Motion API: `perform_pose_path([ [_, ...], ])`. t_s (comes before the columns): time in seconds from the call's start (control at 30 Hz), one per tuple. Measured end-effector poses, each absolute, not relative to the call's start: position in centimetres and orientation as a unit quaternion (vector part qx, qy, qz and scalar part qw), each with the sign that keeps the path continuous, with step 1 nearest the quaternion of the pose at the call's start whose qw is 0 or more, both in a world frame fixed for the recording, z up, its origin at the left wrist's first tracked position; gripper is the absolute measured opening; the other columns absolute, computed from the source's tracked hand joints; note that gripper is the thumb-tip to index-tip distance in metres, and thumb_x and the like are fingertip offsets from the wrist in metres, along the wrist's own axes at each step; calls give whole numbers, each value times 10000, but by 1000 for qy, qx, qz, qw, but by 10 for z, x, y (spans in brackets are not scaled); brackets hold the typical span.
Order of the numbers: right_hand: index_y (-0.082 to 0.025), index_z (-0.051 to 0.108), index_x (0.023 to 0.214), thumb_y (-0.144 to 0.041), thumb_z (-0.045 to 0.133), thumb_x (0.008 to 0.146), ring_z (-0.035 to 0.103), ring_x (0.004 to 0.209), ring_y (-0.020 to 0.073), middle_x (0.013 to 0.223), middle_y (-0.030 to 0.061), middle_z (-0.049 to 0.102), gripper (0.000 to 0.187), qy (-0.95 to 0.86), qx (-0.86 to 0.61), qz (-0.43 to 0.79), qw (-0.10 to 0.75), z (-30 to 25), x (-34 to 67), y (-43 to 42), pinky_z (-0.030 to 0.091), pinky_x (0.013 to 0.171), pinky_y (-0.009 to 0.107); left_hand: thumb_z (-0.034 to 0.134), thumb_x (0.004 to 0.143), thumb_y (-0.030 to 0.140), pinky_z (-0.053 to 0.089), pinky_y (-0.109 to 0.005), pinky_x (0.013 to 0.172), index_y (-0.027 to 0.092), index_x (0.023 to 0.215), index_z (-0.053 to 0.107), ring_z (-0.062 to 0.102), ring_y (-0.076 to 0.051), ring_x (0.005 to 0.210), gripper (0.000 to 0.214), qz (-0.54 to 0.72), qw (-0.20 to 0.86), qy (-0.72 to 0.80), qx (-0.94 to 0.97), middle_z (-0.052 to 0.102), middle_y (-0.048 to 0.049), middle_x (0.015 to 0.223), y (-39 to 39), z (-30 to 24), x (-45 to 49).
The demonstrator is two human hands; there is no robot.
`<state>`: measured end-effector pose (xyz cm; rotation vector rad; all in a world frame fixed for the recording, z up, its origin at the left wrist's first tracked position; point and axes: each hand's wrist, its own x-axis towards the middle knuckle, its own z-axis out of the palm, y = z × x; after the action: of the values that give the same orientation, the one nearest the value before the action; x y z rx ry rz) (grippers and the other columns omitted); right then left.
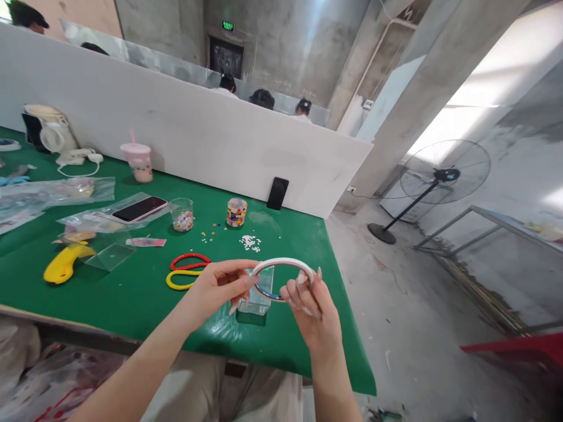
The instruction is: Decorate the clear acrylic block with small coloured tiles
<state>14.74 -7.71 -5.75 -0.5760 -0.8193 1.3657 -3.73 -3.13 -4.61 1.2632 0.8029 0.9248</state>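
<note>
Between my two hands is a narrow white roll of tape [284, 262], a thin ring with a bluish inner side. My left hand [231, 284] pinches its left edge between thumb and fingers. On the right edge, the curled fingers of my right hand [310, 299] grip the ring. Behind and below it stands a clear plastic box [256, 306], partly covered by the ring and my left fingers. Scissors [187, 272] with one red and one yellow handle lie left of my left hand, which hides their blades.
Small white pieces [250, 242] lie scattered near a glass covered in colourful mosaic tiles [236, 213]. Further left are a clear cup [182, 215] of small pieces, a phone [139, 209], a yellow cutter [65, 262] and a pink drink cup [138, 161]. A black phone [278, 193] leans on the white partition [211, 138].
</note>
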Motion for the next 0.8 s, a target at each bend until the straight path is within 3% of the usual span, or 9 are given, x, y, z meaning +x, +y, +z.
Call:
perform_pose_path([
  [0.1,-244,561,707,-418,610,884,187,475,124,461,-102,140,253,-333,-241,579,704,-54,144,-77,393,583,277,780,686,414,383,-173,392,139,926,745,497,-91,450,366,343,661,340,574,548,26,528,-33,-47,-40],
  [0.23,-243,509,678,-419,660,828,189,469,115,485,-100,189,275,-314,-231,604,696,-59,141,-76,441,616,293,723,731,398,386,-183,417,139,777,724,444,-74,410,264,306,653,335,607,572,11,495,-43,-48,-40],
  [0.43,-239,501,626,-686,464,867,181,409,107,408,-106,209,509,-281,-253,650,659,-69,133,-76,441,566,288,620,799,323,427,-190,444,171,813,706,508,-98,448,175,369,552,363,654,630,8,562,-55,-45,-33],
  [0.57,-229,575,722,-751,454,820,339,378,120,390,-83,360,545,-289,-273,636,662,-76,132,-73,435,515,292,573,750,219,472,-196,515,182,740,693,573,-121,494,126,415,424,385,707,646,15,531,-57,-43,-29],
  [0.67,-218,603,761,-781,466,790,487,455,149,476,-41,499,580,-324,-297,598,670,-79,139,-71,474,551,317,551,736,200,450,-177,483,181,732,697,558,-111,469,147,416,371,381,738,635,22,512,-58,-42,-32],
  [0.8,-203,599,684,-707,493,840,485,494,134,518,-30,513,539,-370,-312,566,667,-77,151,-71,463,566,296,561,779,210,392,-150,446,185,759,715,506,-89,467,156,390,314,353,791,605,25,537,-56,-38,-41],
])
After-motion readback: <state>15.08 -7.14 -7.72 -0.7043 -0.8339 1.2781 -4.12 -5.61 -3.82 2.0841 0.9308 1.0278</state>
